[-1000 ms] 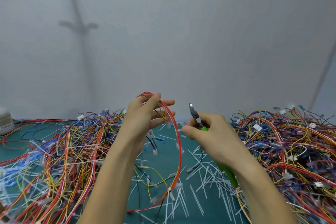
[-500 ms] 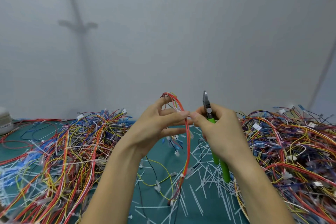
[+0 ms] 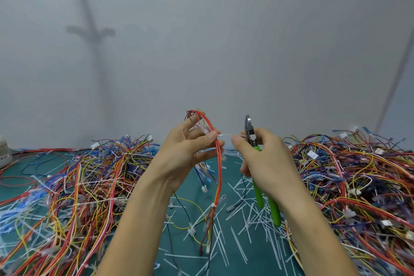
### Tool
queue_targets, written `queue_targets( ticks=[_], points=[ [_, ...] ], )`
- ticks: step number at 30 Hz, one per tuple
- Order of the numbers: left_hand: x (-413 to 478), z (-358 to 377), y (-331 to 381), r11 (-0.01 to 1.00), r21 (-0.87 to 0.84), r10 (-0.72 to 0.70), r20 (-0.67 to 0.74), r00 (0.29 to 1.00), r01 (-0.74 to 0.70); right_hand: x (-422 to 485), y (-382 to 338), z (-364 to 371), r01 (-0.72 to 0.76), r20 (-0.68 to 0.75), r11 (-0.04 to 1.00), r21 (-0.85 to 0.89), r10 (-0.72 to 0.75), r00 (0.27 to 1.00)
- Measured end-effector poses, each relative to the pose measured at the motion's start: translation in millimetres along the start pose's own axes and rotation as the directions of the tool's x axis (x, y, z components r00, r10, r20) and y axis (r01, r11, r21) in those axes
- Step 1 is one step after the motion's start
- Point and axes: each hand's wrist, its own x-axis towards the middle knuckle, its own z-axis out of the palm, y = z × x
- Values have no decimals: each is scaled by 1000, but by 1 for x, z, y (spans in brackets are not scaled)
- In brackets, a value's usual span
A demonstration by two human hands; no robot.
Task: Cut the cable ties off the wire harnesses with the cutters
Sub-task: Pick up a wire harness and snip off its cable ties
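Between your hands: cable tie (image 3: pixel 230 134) stretched level, one end at the harness, the other pinched by your right thumb and forefinger.
Harness: red-orange harness (image 3: pixel 218 163), held up over the bench and looped over your left fingers; the tail hangs to the bench, with at least one more white tie lower down.
Left grip: left hand (image 3: pixel 186 152) pinching the harness, thumb against fingers, right where the tie leaves it.
Right grip: right hand (image 3: pixel 268 163) clenched on the green handles of the cutters (image 3: pixel 250 131). Jaws point up, clear of the tie, cutting nothing.
Risk, snag: if the tie isn't fully severed, your pull drags wires out of the left pinch or strains a connector.
Risk, tips: blade tips sit near your left fingertips; a tie letting go suddenly could jerk them across.
Risk, mix-up: drop the harness in the wrong heap and it gets lost.
Bench: teal bench (image 3: pixel 234 164), littered with white offcuts (image 3: pixel 246 215); left heap (image 3: pixel 89 186) and right heap (image 3: pixel 358 186) of wiring either side.
Room: plain grey wall (image 3: pixel 224 51) close behind, faint cross-shaped shadow (image 3: pixel 91 31); white object (image 3: pixel 3 150) at far left, can't tell what.
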Motion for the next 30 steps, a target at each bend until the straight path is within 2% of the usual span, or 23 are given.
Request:
queue_targets(
  ticks=[5,8,11,15,21,30],
  points=[
    [2,1,-1,998,47,49,-70,996,-46,-2,1,1,-83,142,989,-121,101,985],
    [0,1,0,993,112,54,-77,996,-45,-3,0,5,-19,212,992,-124,45,976],
    [-2,1,2,987,155,59,-61,996,-49,-4,-2,11,30,202,996,-87,-12,979],
    [-3,2,5,986,160,49,-29,998,-44,-4,-1,11,67,196,990,-122,-43,980],
    [-5,3,6,985,163,48,14,999,-49,-2,2,10,-3,240,997,-76,21,971],
    [-5,4,8,987,144,63,33,997,-67,-4,-2,15,27,235,1000,-7,-24,972]
  ],
)
